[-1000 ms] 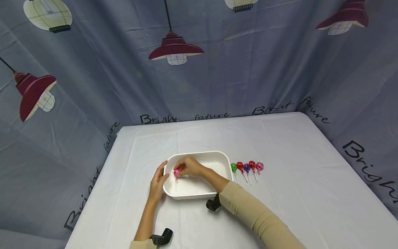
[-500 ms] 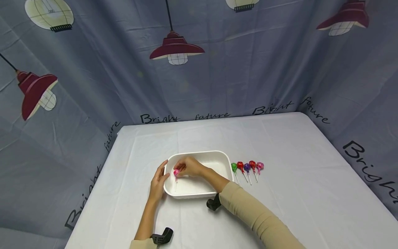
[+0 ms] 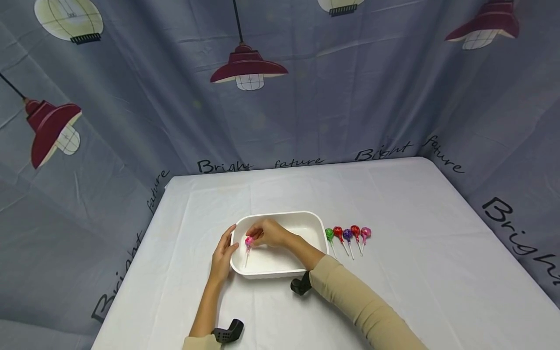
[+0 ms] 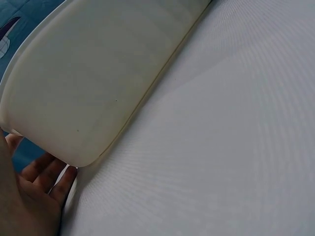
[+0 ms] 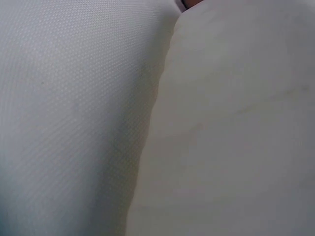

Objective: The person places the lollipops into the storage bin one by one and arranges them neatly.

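"Head view live, straight to the right hand (image 3: pixel 269 235): reaching across into the white tray (image 3: pixel 280 265), grip narrow, pinching a pink lollipop (image 3: pixel 249 240) by its candy end!"

"Whereabouts in the tray?"

"Well over to the left side, inside the rim, stick slanting back toward the person. Touching the tray floor or not? Can't tell."

"And the left hand (image 3: pixel 222 255)?"

"Holding the tray at its left end, grip fairly wide, thumb on the rim, near the pink lollipop. Backed up by the left wrist view, too: fingers (image 4: pixel 49 177) up against the outside of the tray near its lower corner."

"Right wrist view, quickly?"

"Filled by pale surfaces, very close up; too tight for reading the grip there."

"Now right of the tray, out on the white-covered worktop (image 3: pixel 446 272)!"

"Lined up side by side: green lollipop (image 3: pixel 329 234), closest to the tray, then first red lollipop (image 3: pixel 338 232), purple lollipop (image 3: pixel 347 235), second red lollipop (image 3: pixel 355 230), and farthest pink lollipop (image 3: pixel 366 233), heads away, sticks toward the person."

"And around it all?"

"Beige sleeves (image 3: pixel 363 301) on both arms, black devices (image 3: pixel 228 332) at both wrists. Hung behind the worktop, a blue-grey curtain (image 3: pixel 315 112), printed with maroon lamps (image 3: pixel 249 67) and 'Bright fature' lettering (image 3: pixel 224 166)."
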Available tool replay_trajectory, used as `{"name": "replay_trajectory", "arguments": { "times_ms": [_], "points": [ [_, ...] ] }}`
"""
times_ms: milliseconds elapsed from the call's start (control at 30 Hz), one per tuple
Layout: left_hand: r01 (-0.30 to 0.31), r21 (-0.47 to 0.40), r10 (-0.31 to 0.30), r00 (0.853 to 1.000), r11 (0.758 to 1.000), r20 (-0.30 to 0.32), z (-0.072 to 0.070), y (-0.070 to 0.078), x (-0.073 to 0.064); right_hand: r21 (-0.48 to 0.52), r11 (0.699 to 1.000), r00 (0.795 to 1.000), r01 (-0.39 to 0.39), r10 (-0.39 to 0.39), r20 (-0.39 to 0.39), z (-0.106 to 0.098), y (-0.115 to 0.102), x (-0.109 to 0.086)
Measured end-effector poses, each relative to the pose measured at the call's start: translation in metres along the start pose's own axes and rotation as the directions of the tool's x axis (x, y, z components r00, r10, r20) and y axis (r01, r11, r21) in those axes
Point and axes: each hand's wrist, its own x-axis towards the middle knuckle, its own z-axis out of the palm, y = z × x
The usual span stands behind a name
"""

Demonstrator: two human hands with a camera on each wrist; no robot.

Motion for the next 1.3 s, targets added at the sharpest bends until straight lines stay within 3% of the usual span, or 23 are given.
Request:
{"name": "replay_trajectory", "arguments": {
  "times_ms": [333,767,1000,1300],
  "points": [
    [0.005,0.002,-0.005,1.000,1.000,-0.022,0.002,0.000,0.001,0.026,1.000,0.999,-0.014,0.015,-0.038,-0.011,-0.006,-0.008],
    [0.005,0.016,-0.004,0.999,1.000,-0.038,0.001,0.000,-0.002,0.003,1.000,1.000,-0.003,0.003,-0.025,-0.026,-0.024,-0.026],
    [-0.008,0.010,0.008,0.999,1.000,-0.034,0.000,0.000,-0.001,0.085,0.996,0.996,0.009,-0.001,-0.092,-0.047,-0.042,-0.044],
    [-0.016,-0.012,0.016,0.999,1.000,-0.035,-0.004,-0.029,0.007,0.149,0.989,0.973,0.002,0.032,-0.228,-0.079,-0.050,-0.074]
  ]
}}
